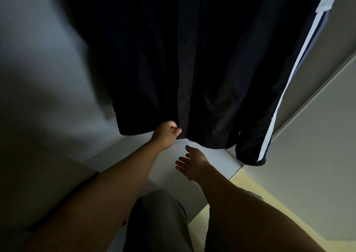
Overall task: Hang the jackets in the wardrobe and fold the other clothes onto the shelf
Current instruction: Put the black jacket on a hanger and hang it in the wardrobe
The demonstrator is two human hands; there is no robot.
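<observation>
Honestly, my left hand [166, 134] pinches the navy track jacket [192, 59] hem mid-frame, right hand [192, 164] spread empty; tugging may unhang it.

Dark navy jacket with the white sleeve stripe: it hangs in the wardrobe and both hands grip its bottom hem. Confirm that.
Wrong on one count: only the left hand pinches the hem of the dark navy jacket. The right hand is open below it and holds nothing, as the head view shows.

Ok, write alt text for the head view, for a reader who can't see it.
A dark jacket with a white sleeve stripe hangs in a wardrobe; the left hand pinches its bottom hem while the right hand hovers open just below.
</observation>
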